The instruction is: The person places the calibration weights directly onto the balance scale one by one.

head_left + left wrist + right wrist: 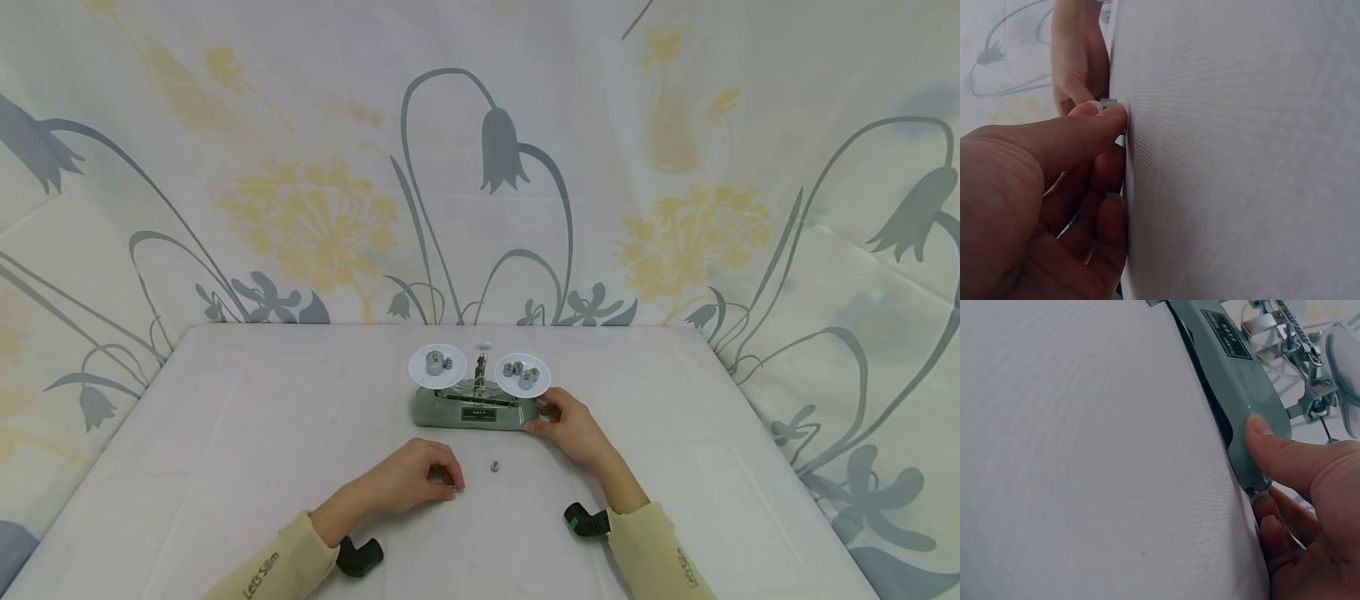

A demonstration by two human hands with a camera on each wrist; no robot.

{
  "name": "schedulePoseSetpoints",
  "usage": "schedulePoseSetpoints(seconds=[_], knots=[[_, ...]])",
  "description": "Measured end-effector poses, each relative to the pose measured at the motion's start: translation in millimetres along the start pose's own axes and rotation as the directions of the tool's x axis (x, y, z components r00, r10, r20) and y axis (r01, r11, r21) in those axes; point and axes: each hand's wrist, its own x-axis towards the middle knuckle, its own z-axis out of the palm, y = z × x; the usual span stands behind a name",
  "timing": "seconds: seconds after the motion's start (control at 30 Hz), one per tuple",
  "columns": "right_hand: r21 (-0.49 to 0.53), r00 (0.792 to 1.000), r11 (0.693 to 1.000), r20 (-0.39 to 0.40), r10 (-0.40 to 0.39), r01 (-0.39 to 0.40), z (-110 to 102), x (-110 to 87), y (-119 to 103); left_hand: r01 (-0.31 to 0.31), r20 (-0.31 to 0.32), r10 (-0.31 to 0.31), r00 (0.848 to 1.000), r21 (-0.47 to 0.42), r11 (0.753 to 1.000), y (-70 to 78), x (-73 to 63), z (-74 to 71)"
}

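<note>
A green balance scale stands mid-table with two white pans. My right hand grips the right end of its base. In the right wrist view the thumb lies on the front of the base, with the other fingers curled at its end. Nearer to me, my left hand pinches a small metal weight between thumb and fingertips, low over the table. Fingers hide most of that weight. Another small weight stands on the cloth between the hands.
The left pan carries a large weight and a smaller one. Several weights sit in the right pan. White cloth covers the table, and a flower-patterned curtain hangs behind it.
</note>
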Motion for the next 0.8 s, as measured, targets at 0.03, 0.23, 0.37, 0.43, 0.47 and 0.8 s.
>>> schedulePoseSetpoints(seconds=[0.03, 0.23, 0.37, 0.43, 0.47, 0.8], knots=[[-0.001, 1.0, 1.0, 0.0, -0.001, 0.001, 0.0, 0.0, 0.0, -0.004, -0.001, 0.004, 1.0, -0.001, 1.0, -0.2, 0.0, 0.0], [0.001, 1.0, 1.0, 0.001, 0.002, -0.002, 0.1, 0.3, 0.3, 0.022, 0.001, -0.022, 1.0, -0.011, 1.0, 1.6, -0.6, -0.6], [0.001, 1.0, 1.0, 0.002, 0.007, -0.007, 0.2, 0.3, 0.1, 0.028, -0.003, -0.028, 1.0, -0.012, 1.0, 3.2, -1.3, -1.1], [0.001, 1.0, 1.0, 0.001, 0.007, -0.007, 0.4, 0.3, 0.0, 0.029, -0.006, -0.029, 1.0, -0.013, 0.999, 3.7, -1.4, -1.2], [0.0, 1.0, 1.0, 0.001, 0.007, -0.007, 0.5, 0.2, -0.1, 0.031, -0.008, -0.031, 1.0, -0.012, 0.999, 3.8, -1.4, -1.2], [-0.004, 1.0, 1.0, 0.002, 0.004, -0.004, 0.3, 0.0, 0.6, 0.043, -0.024, -0.043, 0.999, -0.008, 0.999, 5.3, -3.7, -3.1]])
